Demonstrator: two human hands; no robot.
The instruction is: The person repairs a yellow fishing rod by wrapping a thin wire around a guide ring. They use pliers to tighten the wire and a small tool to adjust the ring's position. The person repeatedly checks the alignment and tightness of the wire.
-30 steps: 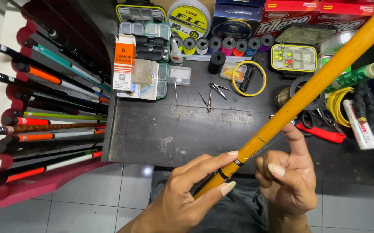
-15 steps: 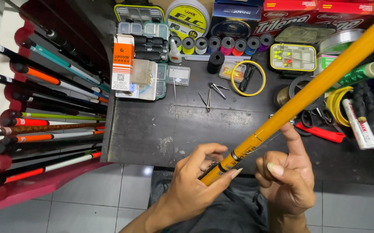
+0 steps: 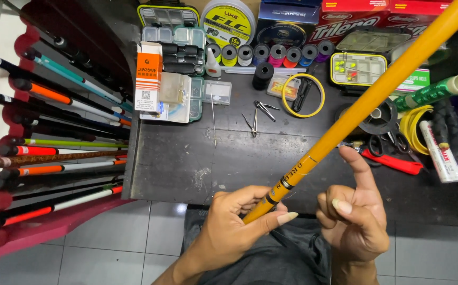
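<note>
A long orange-yellow fishing rod [image 3: 366, 100] runs from the upper right corner down to my lap. My left hand [image 3: 234, 227] grips its lower end, thumb laid along the blank near the dark bands. My right hand [image 3: 353, 216] is just right of the rod, index finger raised and touching its underside, the other fingers curled; a thin line seems pinched there, too fine to be sure. Both hands hover over the near edge of a dark worktable [image 3: 186, 163].
A rack of several rods [image 3: 54, 132] fills the left side. On the table lie tackle boxes [image 3: 173, 31], line spools [image 3: 271, 53], an orange carton [image 3: 148, 76], small metal tools [image 3: 258, 116], a yellow ring [image 3: 303, 95], scissors with red handles [image 3: 392, 158] and a green wrapped tube [image 3: 435, 92].
My left hand has slid its grip slightly along the rod's lower end and curled tighter. My right hand and the rod have stayed almost still.
</note>
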